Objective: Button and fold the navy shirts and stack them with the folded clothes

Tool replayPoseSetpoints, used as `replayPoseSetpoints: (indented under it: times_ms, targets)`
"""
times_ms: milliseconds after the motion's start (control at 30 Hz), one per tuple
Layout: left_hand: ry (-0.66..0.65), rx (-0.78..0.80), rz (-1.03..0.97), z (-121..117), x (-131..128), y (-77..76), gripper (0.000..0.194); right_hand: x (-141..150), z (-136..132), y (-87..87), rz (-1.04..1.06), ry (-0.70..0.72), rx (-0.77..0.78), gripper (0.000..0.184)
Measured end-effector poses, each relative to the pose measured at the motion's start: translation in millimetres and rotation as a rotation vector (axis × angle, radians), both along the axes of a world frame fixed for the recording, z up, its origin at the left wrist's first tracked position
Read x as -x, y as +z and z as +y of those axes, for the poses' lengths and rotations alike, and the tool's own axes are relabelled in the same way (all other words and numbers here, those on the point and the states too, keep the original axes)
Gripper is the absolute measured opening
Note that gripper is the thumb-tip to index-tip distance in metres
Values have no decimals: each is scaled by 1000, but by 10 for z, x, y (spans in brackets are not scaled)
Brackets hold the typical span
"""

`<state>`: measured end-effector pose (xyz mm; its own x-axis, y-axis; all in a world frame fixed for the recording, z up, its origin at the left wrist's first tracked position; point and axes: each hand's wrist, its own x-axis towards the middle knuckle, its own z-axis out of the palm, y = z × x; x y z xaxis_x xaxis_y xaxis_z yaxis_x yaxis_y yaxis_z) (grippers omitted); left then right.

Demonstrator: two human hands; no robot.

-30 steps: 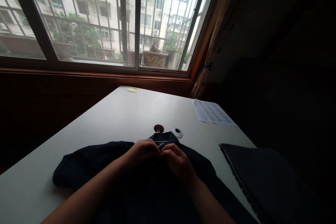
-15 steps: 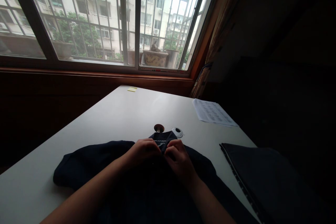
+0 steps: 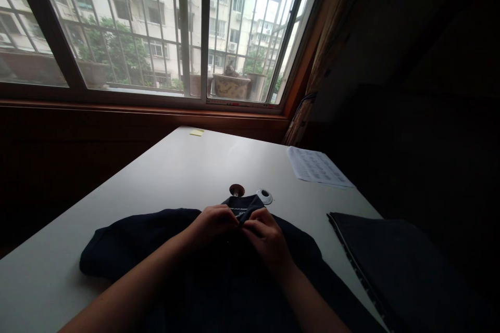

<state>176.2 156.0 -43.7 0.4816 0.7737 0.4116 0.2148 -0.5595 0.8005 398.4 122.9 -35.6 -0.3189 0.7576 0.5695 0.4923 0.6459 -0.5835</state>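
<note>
A dark navy garment, a shirt or jacket, lies spread over the white table, its sleeves out to both sides and its collar pointing away from me. My left hand pinches the garment's front just below the collar. Right against it, my right hand is closed on the other side of the same spot, fingertips meeting the left ones. Whatever small part sits between the fingertips is hidden. Pale lettering shows inside the collar.
Beyond the collar are a round table hole and a white ring-shaped piece. Folded dark cloth lies at the right. Printed sheets rest near the right edge, and a yellow sticky note at the far edge. A barred window stands behind.
My right hand's fingers have shifted slightly, the thumb and forefinger drawing closer to the left fingertips at the collar. My left hand and the garment look almost unchanged.
</note>
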Motion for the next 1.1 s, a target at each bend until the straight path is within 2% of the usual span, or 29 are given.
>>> replayPoseSetpoints:
  times_ms: [333, 467, 567, 667, 800, 1100]
  targets:
    - [55, 55, 36, -16, -13, 6, 9, 27, 10, 7, 41, -6, 63, 12]
    - [78, 109, 36, -47, -15, 32, 18, 20, 18, -3, 43, -3, 69, 12]
    - [28, 159, 7, -60, -9, 46, 23, 17, 14, -3, 45, 6, 74, 14]
    - [-32, 111, 10, -59, 4, 60, 20, 19, 5, 8, 50, 6, 66, 12]
    - [-29, 9, 59, -52, 12, 77, 18, 25, 1, 23, 47, 4, 48, 10]
    - [-42, 8, 67, -57, 4, 81, 15, 20, 15, 12, 40, -4, 72, 13]
